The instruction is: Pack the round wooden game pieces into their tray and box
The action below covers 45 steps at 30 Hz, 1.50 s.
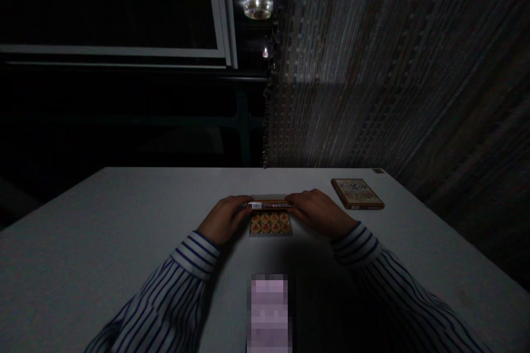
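My left hand [226, 218] and my right hand [321, 210] are closed on the two ends of a thin brown box lid [271, 206]. A white barcode label and small pale print show on the edge facing me. The lid is above the back part of a shallow pale tray [271, 235] and hides part of it. In the tray's front part lie rows of round tan Chinese chess pieces [271, 223] with red characters. Both thumbs are on the near side of the lid.
A flat brown box [358, 194] with a printed top lies at the right of the white table [136, 242]. Near my body is a blurred-out phone-like screen [269, 309]. A bead-string curtain [339, 77] hangs behind the table's right side. The room is dim.
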### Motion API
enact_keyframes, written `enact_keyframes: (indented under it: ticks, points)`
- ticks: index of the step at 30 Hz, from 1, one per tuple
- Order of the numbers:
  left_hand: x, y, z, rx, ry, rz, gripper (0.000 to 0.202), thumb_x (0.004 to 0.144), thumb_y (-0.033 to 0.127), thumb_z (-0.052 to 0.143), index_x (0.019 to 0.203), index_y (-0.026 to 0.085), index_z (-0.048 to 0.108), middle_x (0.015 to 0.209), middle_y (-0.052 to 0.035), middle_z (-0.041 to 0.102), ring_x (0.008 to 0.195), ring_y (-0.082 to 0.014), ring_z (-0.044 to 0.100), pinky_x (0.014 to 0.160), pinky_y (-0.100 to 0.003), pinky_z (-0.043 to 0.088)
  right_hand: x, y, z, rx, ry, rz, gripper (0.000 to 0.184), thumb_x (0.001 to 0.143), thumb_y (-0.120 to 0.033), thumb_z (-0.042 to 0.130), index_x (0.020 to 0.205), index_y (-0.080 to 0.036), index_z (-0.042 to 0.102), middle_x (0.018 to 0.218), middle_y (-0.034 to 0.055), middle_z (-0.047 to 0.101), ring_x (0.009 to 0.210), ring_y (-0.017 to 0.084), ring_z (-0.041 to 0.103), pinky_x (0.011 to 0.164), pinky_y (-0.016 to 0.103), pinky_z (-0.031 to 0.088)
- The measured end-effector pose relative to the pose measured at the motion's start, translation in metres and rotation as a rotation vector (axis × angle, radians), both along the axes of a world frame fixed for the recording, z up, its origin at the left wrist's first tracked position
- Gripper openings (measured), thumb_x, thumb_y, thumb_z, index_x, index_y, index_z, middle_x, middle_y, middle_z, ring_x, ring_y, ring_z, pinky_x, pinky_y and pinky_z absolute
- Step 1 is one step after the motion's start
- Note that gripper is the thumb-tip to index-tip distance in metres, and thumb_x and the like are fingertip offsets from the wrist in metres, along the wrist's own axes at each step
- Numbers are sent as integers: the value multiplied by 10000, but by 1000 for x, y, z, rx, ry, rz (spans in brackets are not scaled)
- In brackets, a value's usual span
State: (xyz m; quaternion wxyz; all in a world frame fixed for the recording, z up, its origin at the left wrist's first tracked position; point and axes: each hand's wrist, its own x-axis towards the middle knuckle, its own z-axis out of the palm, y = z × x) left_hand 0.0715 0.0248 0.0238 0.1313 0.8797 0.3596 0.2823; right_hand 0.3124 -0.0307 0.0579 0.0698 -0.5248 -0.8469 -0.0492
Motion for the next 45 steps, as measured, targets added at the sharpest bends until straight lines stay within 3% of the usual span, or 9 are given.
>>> enact_keyframes:
  ticks: [45]
  points:
    - [-5,-9,-23,54,-30,-40,278,836,288,434,1082,198,529,1060,-61,611,947,-179,553,842,-357,434,-1,-14,-42,134,22,-11,292,872,-279,377,1105,-137,482,1071,97,579,892,177,539,749,305,379]
